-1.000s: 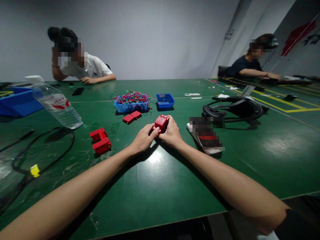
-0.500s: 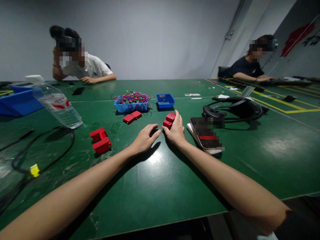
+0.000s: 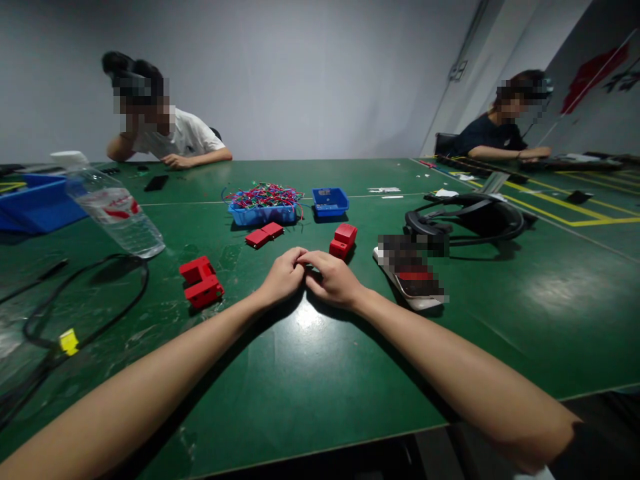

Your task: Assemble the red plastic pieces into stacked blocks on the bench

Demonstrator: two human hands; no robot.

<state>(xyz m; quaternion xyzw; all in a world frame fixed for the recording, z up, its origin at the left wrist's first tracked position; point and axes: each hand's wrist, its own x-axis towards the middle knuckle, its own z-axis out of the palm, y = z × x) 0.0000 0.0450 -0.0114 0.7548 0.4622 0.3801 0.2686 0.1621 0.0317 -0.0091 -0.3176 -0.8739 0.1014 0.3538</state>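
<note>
My left hand [image 3: 283, 276] rests on the green table with its fingers curled together and nothing visible in them. Against its fingertips lie the bent fingers of my right hand [image 3: 334, 280], whose thumb stands apart, also with no object showing. The meeting fingertips partly hide one another. Just beyond my right hand, untouched, stands a stepped red block [image 3: 343, 241]. Two flat red pieces [image 3: 265, 235] lie side by side beyond my left hand. A larger red part with a slot [image 3: 202, 283] sits to the left of it.
Behind are a blue tray of coloured wires [image 3: 265, 212] and a smaller blue tray [image 3: 331, 203]. Stacked phones [image 3: 413, 277] and a black headset [image 3: 467, 220] lie right. A tilted water bottle [image 3: 115, 207] and black cable [image 3: 145, 283] are left. Two people sit across the table.
My right hand has let go of the stepped red block and come left and nearer, meeting my left hand. The block stays on the table. My left fingers have closed up.
</note>
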